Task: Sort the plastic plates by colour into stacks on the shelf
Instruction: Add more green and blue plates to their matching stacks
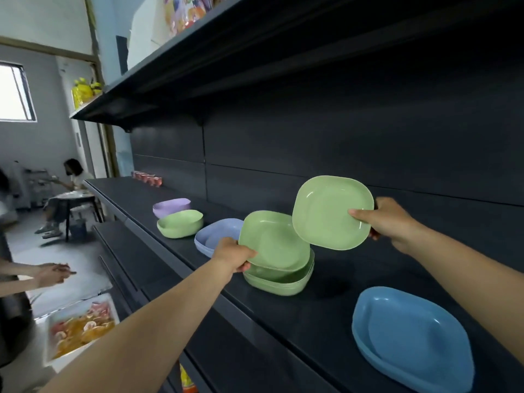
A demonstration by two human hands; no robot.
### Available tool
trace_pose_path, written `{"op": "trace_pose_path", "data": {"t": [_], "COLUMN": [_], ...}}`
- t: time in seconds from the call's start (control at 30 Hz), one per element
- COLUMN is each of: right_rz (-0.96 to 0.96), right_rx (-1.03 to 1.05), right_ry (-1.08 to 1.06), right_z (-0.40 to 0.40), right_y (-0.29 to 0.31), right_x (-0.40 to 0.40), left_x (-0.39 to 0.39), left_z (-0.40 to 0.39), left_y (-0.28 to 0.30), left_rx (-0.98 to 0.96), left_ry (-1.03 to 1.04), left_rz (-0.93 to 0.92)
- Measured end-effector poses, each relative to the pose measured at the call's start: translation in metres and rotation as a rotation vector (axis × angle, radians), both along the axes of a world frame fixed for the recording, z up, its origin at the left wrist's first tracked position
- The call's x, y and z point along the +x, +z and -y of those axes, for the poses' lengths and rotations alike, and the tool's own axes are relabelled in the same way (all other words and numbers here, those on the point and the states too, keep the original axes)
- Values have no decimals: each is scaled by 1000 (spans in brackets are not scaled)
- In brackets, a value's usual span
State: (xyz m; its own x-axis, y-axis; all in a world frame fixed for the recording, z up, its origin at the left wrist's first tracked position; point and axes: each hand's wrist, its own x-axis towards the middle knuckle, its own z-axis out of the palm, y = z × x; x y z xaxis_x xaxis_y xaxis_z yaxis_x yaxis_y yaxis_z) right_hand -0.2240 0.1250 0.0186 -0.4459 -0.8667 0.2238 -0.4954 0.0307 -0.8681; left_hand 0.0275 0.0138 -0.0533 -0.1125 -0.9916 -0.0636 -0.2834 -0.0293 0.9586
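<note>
The right hand (390, 222) pinches 1 green plate (331, 212) by its right edge, thumb on the inner face and the other fingers hidden behind it, and holds it in the air, tilted so its hollow faces the person. That plate hangs above and a little to the right of the green stack (283, 279), with its lower left corner over the stack's far right corner. The left hand (232, 255) grips the near left rim of the top green plate (273, 241) of that stack, thumb over the rim and fingers curled beneath; this plate sits at a slant, left side raised, not yet nested flat.

The coming move turns on that offset: judging from the task, the raised plate has to travel down and to the left from the right hand to land on the stack. The right hand is the one carrying it, while the left hand is nearer the stack and placed to steady it. Both forearms reach out fairly straight over the shelf (326, 321), and the right wrist is bent back to keep the plate tilted.

A blue stack (411, 336) lies below the right forearm. Beyond the left hand sit a pale blue stack (214, 232), a green bowl-like stack (180, 224) and a purple stack (171, 207).
</note>
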Motion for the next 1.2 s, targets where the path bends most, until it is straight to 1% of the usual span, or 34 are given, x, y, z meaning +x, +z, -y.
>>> {"op": "trace_pose_path", "data": {"t": [0.13,0.27,0.33,0.4,0.43,0.5,0.57,0.63,0.77,0.87,0.97,1.0,1.07,1.13,1.2], "right_rz": [-17,-30,-36,-41,-44,-53,-50,-33,25,174,406,486,564,515,405], "right_rx": [-3,3,8,5,2,7,6,-8,-77,-102,-127,-139,-146,-132,-85], "right_ry": [-56,-137,-177,-215,-232,-254,-255,-238,-200,-190,-218,-220,-235,-277,-338], "right_z": [17,30,37,45,49,61,78,99,153,201,251,266,300,333,358], "right_y": [-2,-7,-9,-10,-10,-11,-13,-13,-25,-40,-50,-53,-65,-76,-85], "right_x": [-2,5,14,30,40,66,98,135,212,261,308,323,343,351,350], "left_x": [8,14,19,27,33,46,64,82,123,157,189,198,210,217,218], "left_z": [22,40,54,71,81,101,116,132,167,197,240,257,291,325,350], "left_y": [-13,-16,-11,-5,-2,3,9,14,15,16,19,19,16,7,-1], "left_rx": [-52,-163,-225,-268,-265,-223,-188,-188,-190,-192,-229,-224,-187,-158,-159], "left_ry": [-185,-308,-352,-430,-476,-552,-576,-568,-525,-389,-181,-144,-130,-138,-170], "left_rz": [402,618,662,628,563,371,189,72,-26,-138,-140,-126,-105,-67,13]}}
